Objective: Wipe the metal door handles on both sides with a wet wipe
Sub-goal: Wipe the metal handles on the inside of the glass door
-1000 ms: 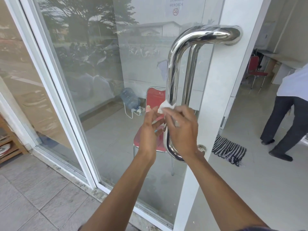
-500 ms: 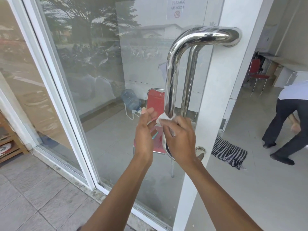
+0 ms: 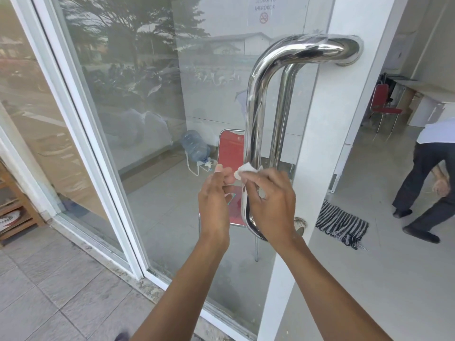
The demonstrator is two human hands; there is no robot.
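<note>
A polished metal door handle [image 3: 256, 99] is fixed to the white stile of a glass door [image 3: 327, 134]. A second handle [image 3: 283, 112] shows behind the glass on the inner side. My right hand [image 3: 273, 205] grips the lower part of the near handle with a white wet wipe [image 3: 246, 168] wrapped under its fingers. Just left of the bar, my left hand [image 3: 214, 200] pinches the wipe's left edge with its fingertips. The handle's bottom bend is partly hidden behind my right hand.
The door stands ajar with an open gap to its right. Inside, a person [image 3: 428, 183] bends over near a striped mat [image 3: 342, 225]. A red chair [image 3: 231, 153] and a water jug [image 3: 195, 146] sit behind the glass. A fixed glass panel [image 3: 73, 119] is on the left.
Both hands have slid the wipe a little down the handle bar, then held about level. The person inside has shifted to the right.
</note>
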